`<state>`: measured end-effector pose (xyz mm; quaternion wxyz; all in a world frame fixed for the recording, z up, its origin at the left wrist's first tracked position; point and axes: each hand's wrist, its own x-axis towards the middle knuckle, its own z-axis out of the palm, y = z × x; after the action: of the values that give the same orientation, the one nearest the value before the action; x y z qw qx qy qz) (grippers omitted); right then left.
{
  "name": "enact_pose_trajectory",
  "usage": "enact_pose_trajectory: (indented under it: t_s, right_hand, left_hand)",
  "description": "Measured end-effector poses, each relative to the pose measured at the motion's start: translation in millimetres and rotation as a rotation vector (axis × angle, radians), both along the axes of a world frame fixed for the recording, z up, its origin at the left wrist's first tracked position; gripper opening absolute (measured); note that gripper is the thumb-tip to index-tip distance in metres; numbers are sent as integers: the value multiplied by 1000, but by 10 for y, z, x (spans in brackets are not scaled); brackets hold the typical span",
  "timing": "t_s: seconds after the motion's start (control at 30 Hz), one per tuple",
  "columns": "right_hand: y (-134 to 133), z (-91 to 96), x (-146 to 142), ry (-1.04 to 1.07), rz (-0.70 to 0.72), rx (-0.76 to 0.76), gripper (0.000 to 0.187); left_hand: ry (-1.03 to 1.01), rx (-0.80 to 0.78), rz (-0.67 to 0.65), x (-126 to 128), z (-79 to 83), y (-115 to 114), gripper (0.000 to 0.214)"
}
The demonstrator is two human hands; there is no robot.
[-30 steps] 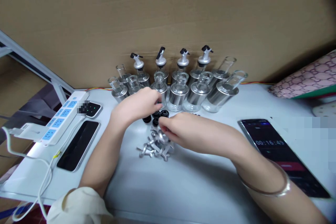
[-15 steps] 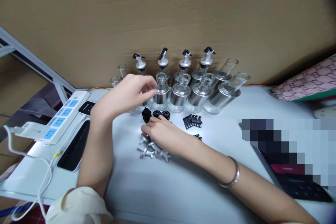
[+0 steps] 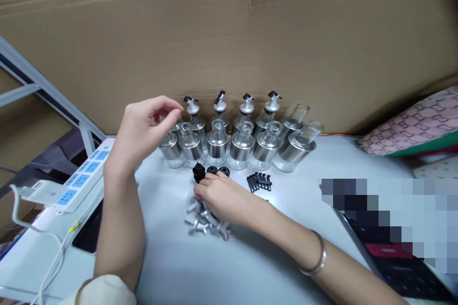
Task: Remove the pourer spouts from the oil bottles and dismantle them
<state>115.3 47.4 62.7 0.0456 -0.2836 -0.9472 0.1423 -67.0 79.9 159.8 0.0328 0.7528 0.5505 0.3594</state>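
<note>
My left hand is raised at the left end of the bottles, its fingers curled and the thumb tip close to the index tip. Nothing shows between them. My right hand reaches low over the table with its fingers bent together; whatever they grip is hidden under the hand. Just past its fingertips are black ribbed stoppers. Silvery pourer spouts lie in a loose pile beneath and in front of it. To its right lie small black levers in a cluster.
Glass bottles with metal bands stand in two rows against the cardboard; several at the back carry pourers. On the left are a power strip, cables and a dark phone. A patterned pink roll lies at right.
My left hand has moved left, away from the front bottles, and its thumb and fingertips have come closer together. My right hand stays over the parts. The view has tilted up slightly.
</note>
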Motion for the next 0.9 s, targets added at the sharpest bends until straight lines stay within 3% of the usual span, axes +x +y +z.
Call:
enact_pose_trajectory:
  t_s: [0.17, 0.37, 0.47, 0.57, 0.67, 0.7, 0.9]
  right_hand:
    - [1, 183, 55, 40, -23, 35, 16]
    - [8, 510, 285, 259, -118, -10, 20]
    - [104, 761, 498, 467, -255, 46, 17]
    - [343, 918, 747, 720, -540, 192, 14]
    - [684, 845, 963, 947, -929, 358, 23]
    - [795, 778, 1015, 934, -972, 349, 27]
    - [1145, 420, 1095, 741, -963, 227, 29]
  left_hand:
    - [-2, 200, 54, -57, 14, 13, 17]
    - [17, 157, -42, -71, -24, 76, 18]
    - [37, 111, -72, -43, -46, 98, 18]
    - [47, 48, -125, 29, -62, 101, 19]
    - [32, -18, -170, 106, -84, 100, 20]
    - [36, -39, -176, 124, -95, 104, 21]
    - [103, -81, -192, 180, -176, 152, 20]
